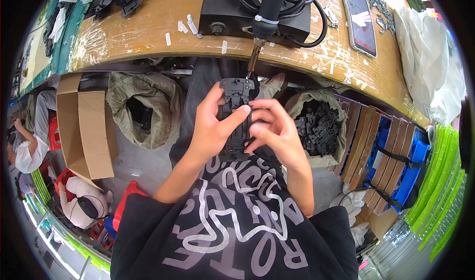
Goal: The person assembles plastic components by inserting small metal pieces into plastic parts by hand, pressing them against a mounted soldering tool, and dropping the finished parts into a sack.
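Brown bench (pixel 133 35), littered | 2 sacks (pixel 166 92) below | left fingers (pixel 237 115) clasping black part (pixel 235 89) | right fingers (pixel 268 105) curled beside it, grip unclear

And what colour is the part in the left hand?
The part is black, best seen in the head view.

Large grey capital letters (pixel 295 254) at various angles cover the front of the black T-shirt (pixel 235 248).

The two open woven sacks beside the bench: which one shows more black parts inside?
The sack on the person's right: black plastic parts fill most of its mouth; the left sack shows only a few.
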Available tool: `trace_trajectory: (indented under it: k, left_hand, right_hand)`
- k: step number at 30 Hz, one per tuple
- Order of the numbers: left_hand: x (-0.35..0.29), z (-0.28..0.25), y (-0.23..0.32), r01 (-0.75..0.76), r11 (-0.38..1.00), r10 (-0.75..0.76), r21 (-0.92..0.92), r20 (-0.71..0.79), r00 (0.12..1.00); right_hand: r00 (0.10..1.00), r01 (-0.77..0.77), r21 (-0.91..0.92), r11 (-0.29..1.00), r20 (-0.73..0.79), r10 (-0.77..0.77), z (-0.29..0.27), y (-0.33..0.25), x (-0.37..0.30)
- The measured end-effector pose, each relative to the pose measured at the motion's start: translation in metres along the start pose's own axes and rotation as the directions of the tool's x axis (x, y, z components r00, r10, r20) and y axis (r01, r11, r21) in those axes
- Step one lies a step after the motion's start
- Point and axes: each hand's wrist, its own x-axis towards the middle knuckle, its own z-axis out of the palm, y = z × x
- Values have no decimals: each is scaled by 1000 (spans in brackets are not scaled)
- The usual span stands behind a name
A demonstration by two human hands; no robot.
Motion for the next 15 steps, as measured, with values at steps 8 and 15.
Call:
trace_trajectory:
  k: [8,15]
  left_hand:
    - [-1,4,5,-6,1000,5,-29,-40,999]
    - [-1,5,8,5,1000,-6,-30,-35,999]
  right_hand:
    - [998,25,-91,996,-48,-29,9,-1,-7]
    - [997,59,-138,989,-43,-65,10,-4,-8]
